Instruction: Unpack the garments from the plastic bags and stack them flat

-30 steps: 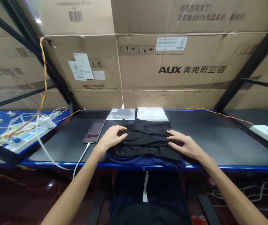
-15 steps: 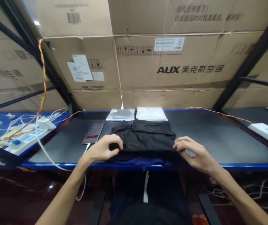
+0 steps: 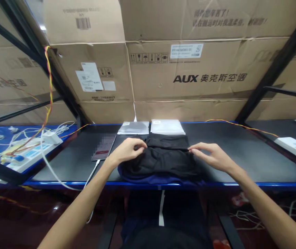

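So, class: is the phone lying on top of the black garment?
No, the phone lies flat on the black tabletop, left of the black garment and apart from it.

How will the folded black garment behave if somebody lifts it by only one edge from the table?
The black garment is probably floppy: its surface shows soft wrinkles under the left hand and right hand, so the fold would likely open. It looks light. It lies on a blue garment, which might drag along.
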A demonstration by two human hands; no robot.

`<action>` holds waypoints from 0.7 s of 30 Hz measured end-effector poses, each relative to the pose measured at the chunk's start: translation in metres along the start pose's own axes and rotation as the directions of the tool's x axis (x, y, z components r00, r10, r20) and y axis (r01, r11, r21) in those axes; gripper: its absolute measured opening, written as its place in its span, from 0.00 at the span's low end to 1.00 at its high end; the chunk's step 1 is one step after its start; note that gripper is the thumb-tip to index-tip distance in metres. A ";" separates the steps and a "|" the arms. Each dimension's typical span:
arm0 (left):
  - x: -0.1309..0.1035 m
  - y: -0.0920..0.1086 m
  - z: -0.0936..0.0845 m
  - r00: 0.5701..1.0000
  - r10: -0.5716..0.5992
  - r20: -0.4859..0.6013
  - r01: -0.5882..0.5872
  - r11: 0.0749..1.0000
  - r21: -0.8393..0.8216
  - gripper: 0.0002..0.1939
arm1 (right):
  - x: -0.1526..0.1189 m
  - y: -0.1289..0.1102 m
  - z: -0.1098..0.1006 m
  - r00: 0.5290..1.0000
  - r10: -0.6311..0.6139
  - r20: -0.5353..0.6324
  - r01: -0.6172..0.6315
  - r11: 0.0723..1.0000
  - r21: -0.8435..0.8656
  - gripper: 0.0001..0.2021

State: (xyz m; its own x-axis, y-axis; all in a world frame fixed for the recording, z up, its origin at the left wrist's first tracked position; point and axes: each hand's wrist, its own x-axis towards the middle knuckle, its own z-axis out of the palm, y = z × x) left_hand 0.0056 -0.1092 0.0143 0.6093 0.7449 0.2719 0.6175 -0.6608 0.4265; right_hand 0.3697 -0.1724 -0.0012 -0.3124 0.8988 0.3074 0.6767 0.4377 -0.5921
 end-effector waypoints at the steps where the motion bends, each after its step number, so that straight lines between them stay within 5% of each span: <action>1: 0.009 -0.003 0.004 1.000 0.030 0.003 -0.030 0.999 0.024 0.11 | 0.006 0.006 0.003 0.999 0.007 -0.044 -0.008 0.999 -0.040 0.16; 7: 0.044 -0.015 0.022 0.992 0.113 0.060 -0.122 0.977 0.173 0.16 | 0.034 0.036 0.019 0.996 -0.066 0.061 0.076 0.980 -0.182 0.16; 17: 0.085 -0.034 0.026 0.983 -0.133 -0.124 0.133 0.991 -0.007 0.12 | 0.064 0.049 0.012 0.977 0.208 0.054 -0.215 0.933 0.289 0.20; 21: 0.099 -0.044 0.040 0.967 -0.205 -0.153 0.213 0.976 0.035 0.11 | 0.072 0.059 0.018 0.974 0.224 0.007 -0.220 0.946 0.237 0.20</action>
State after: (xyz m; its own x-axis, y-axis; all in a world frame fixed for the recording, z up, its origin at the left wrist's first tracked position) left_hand 0.0584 -0.0102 -0.0120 0.3861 0.8697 0.3074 0.7503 -0.4899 0.4439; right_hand 0.3751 -0.0814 -0.0280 -0.1574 0.9743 0.1613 0.5513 0.2222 -0.8042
